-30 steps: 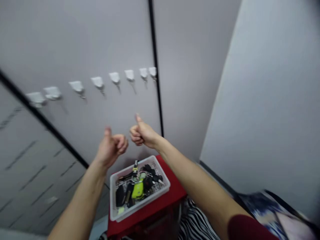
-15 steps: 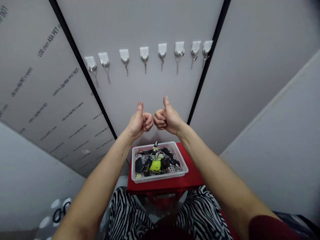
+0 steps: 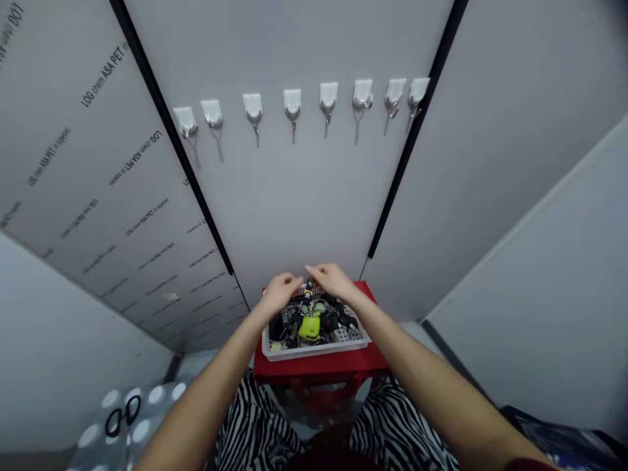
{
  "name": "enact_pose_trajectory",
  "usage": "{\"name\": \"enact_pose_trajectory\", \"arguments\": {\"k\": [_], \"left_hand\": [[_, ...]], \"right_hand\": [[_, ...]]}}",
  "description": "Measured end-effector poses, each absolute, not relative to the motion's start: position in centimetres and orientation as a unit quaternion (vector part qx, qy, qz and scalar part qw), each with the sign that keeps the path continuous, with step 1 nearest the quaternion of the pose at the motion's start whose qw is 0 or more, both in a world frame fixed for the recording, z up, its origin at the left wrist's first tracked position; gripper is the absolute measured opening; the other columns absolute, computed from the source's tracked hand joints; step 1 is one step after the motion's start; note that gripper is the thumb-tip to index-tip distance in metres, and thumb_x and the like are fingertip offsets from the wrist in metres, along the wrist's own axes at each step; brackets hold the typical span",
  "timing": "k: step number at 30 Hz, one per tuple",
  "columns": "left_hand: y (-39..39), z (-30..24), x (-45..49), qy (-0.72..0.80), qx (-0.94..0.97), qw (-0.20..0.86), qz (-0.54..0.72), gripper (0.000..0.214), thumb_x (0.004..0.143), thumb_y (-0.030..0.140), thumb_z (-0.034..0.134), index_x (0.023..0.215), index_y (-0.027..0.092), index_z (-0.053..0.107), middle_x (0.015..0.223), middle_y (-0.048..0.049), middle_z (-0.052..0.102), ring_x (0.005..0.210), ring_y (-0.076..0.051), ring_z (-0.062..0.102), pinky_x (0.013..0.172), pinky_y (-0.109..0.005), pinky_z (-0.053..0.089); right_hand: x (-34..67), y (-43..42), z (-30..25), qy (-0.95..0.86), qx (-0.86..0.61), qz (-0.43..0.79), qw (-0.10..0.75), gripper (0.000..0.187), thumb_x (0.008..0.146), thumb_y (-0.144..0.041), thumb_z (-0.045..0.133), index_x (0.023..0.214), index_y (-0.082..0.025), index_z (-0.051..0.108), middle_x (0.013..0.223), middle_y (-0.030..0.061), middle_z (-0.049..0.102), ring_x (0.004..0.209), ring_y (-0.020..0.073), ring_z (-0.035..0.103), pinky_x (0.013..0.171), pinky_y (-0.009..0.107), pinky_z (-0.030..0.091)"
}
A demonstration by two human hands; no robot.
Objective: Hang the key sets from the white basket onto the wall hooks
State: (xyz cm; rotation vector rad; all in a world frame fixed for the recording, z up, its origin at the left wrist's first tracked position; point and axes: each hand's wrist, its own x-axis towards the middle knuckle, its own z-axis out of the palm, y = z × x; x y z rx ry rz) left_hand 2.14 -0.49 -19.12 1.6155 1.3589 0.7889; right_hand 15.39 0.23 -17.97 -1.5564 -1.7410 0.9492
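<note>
A white perforated plastic basket [image 3: 314, 352] holds a jumble of keys, black key fobs and a bright yellow-green fob [image 3: 309, 326]. At the basket's far left edge is my left hand [image 3: 281, 290], its fingers loosely stretched toward the middle and slightly blurred. Opposite it, my right hand [image 3: 332, 279] reaches over the far right rim with fingers apart from the thumb. A black and yellow strap [image 3: 308, 289] stands up between the hands; neither visibly grips it.
The basket rests on a red box-like bag [image 3: 321, 370] in front of my knees. Several white adhesive hooks [image 3: 292, 101] line the pale panel above. At lower left stand white-capped bottles [image 3: 142, 428] with a black handle [image 3: 122, 416]. Walls close in on both sides.
Both hands have dropped from raised, thumbs-up fists in front of the panel to the far edge of the basket, and their fingers have loosened. The view has shifted slightly.
</note>
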Motion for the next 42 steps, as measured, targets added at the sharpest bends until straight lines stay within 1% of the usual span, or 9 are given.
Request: {"name": "enact_pose_trajectory", "arguments": {"k": [3, 6, 9, 13, 17, 21, 30, 35, 42], "left_hand": [[-0.7, -23.2, 2.4, 0.595, 0.677, 0.347, 0.261, 0.019, 0.06, 0.03, 0.047, 0.064, 0.012, 0.052, 0.063, -0.0025, 0.055, 0.06, -0.012, 0.048, 0.055, -0.022, 0.034], [-1.1, -25.0, 3.0, 0.575, 0.727, 0.284, 0.247, 0.018, 0.06, 0.024, 0.048, 0.073, 0.013, 0.054, 0.076, -0.0054, 0.057, 0.071, -0.015, 0.049, 0.065, -0.026, 0.034], [-1.6, -25.4, 3.2, 0.543, 0.741, 0.275, 0.283, 0.02, 0.058, 0.019, 0.05, 0.077, 0.013, 0.055, 0.082, -0.0062, 0.057, 0.078, -0.016, 0.048, 0.073, -0.028, 0.033], [-1.7, -24.5, 2.8, 0.515, 0.656, 0.398, 0.383, 0.024, 0.062, 0.021, 0.046, 0.082, 0.012, 0.054, 0.083, -0.006, 0.057, 0.077, -0.014, 0.05, 0.073, -0.026, 0.036], [-1.2, -21.2, 2.6, 0.463, 0.55, 0.494, 0.49, 0.029, 0.063, 0.029, 0.046, 0.084, 0.011, 0.053, 0.087, -0.0066, 0.056, 0.077, -0.013, 0.05, 0.071, -0.024, 0.037], [-1.0, -17.5, 2.9, 0.415, 0.506, 0.54, 0.528, 0.033, 0.062, 0.032, 0.046, 0.087, 0.013, 0.053, 0.084, -0.005, 0.057, 0.067, -0.011, 0.05, 0.061, -0.022, 0.038], [-0.7, -10.3, 0.3, 0.394, 0.559, 0.447, 0.577, 0.028, 0.061, 0.027, 0.046, 0.08, 0.01, 0.057, 0.064, -0.0021, 0.057, 0.056, -0.008, 0.045, 0.055, -0.02, 0.036], [0.3, -5.1, -3.1, 0.395, 0.558, 0.389, 0.618, 0.02, 0.06, 0.025, 0.047, 0.071, 0.01, 0.056, 0.059, -0.0014, 0.054, 0.052, -0.007, 0.045, 0.05, -0.019, 0.036], [2.4, 0.2, -7.5, 0.382, 0.507, 0.393, 0.665, 0.015, 0.057, 0.025, 0.05, 0.054, 0.01, 0.048, 0.049, 0.0012, 0.049, 0.043, -0.005, 0.044, 0.045, -0.018, 0.036]], "right_hand": [[15.2, 0.4, -21.0, -0.67, -0.679, 0.196, 0.229, 0.036, 0.059, -0.05, 0.039, 0.058, -0.016, 0.052, 0.057, 0.0065, 0.055, 0.058, 0.0155, 0.05, 0.047, 0.023, 0.029], [14.4, 0.7, -22.5, -0.67, -0.697, 0.142, 0.214, 0.025, 0.057, -0.039, 0.047, 0.068, -0.017, 0.052, 0.066, 0.0082, 0.057, 0.065, 0.0178, 0.051, 0.05, 0.023, 0.03], [14.0, 0.9, -23.1, -0.663, -0.675, 0.181, 0.27, 0.016, 0.055, -0.023, 0.047, 0.07, -0.017, 0.049, 0.06, 0.004, 0.056, 0.058, 0.0142, 0.05, 0.05, 0.022, 0.03], [14.0, 0.2, -22.7, -0.62, -0.568, 0.342, 0.421, 0.012, 0.06, -0.021, 0.042, 0.071, -0.016, 0.042, 0.049, -0.004, 0.047, 0.045, 0.0078, 0.042, 0.046, 0.019, 0.03], [13.8, -1.4, -20.5, -0.576, -0.455, 0.44, 0.518, 0.013, 0.063, -0.024, 0.042, 0.073, -0.017, 0.039, 0.051, -0.0056, 0.044, 0.047, 0.0061, 0.04, 0.047, 0.018, 0.031], [13.0, -2.5, -18.2, -0.57, -0.401, 0.473, 0.54, 0.013, 0.065, -0.022, 0.041, 0.076, -0.016, 0.039, 0.056, -0.0044, 0.045, 0.051, 0.0058, 0.04, 0.051, 0.018, 0.031], [10.2, -1.3, -12.0, -0.589, -0.356, 0.45, 0.568, 0.021, 0.06, -0.029, 0.049, 0.072, -0.015, 0.039, 0.045, -0.0076, 0.037, 0.042, 0.0042, 0.033, 0.042, 0.017, 0.025], [6.6, 0.2, -6.7, -0.58, -0.324, 0.475, 0.577, 0.023, 0.059, -0.029, 0.05, 0.075, -0.013, 0.044, 0.049, -0.0038, 0.047, 0.044, 0.0049, 0.04, 0.044, 0.018, 0.03], [0.6, 3.1, -1.7, -0.534, -0.265, 0.513, 0.617, 0.012, 0.056, -0.02, 0.051, 0.064, -0.013, 0.045, 0.051, -0.0034, 0.05, 0.044, 0.0038, 0.043, 0.045, 0.017, 0.033]]}}
